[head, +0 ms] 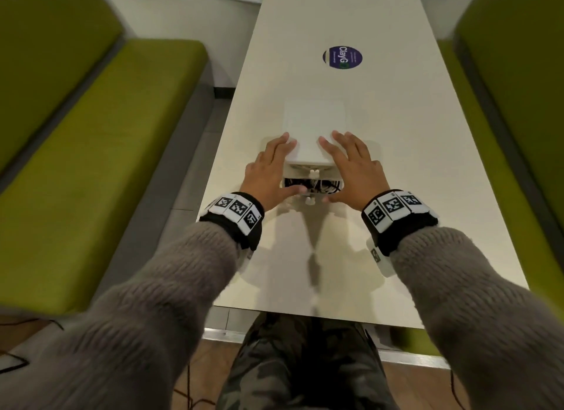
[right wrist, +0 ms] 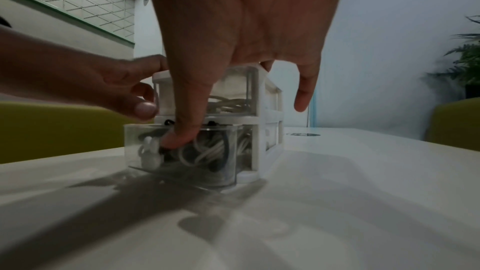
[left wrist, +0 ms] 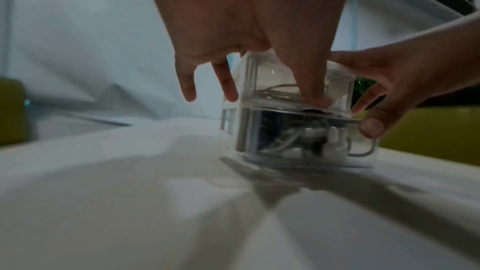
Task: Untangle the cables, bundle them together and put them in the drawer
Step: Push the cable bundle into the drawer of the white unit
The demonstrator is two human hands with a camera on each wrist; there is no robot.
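Fingers on clear plastic drawer

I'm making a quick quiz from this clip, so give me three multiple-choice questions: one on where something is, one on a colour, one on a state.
1. Where does the small drawer unit stand?
A. on the white table
B. on a bench
C. on the floor

2. What colour are the bench cushions?
A. blue
B. green
C. red

3. How is the lower drawer?
A. fully shut and empty
B. removed
C. partly pulled out, holding cables

Key: 1 A, the head view shows it on the tabletop. 2 B, green on both sides. 3 C, the right wrist view shows it protruding, cables inside.
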